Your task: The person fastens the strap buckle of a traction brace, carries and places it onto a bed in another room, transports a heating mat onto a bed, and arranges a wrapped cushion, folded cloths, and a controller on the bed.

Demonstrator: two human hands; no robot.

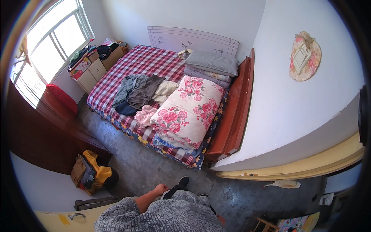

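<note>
My left hand hangs in front of my body at the doorway, its fingers curled in and nothing visible in them. A patterned grey sleeve covers that upper arm. Of my right arm only a sliver of skin shows beside my grey top; the hand itself is hidden. Beyond me stands a bed with a red checked sheet. On it lie a folded floral quilt, a heap of dark clothes, a cream cloth and a pink garment. Neither hand touches these.
Folded grey bedding lies near the headboard. A reddish wooden board stands between bed and wall. Left are a cluttered cabinet and a dark wardrobe. Bags sit by the door; a hat hangs right.
</note>
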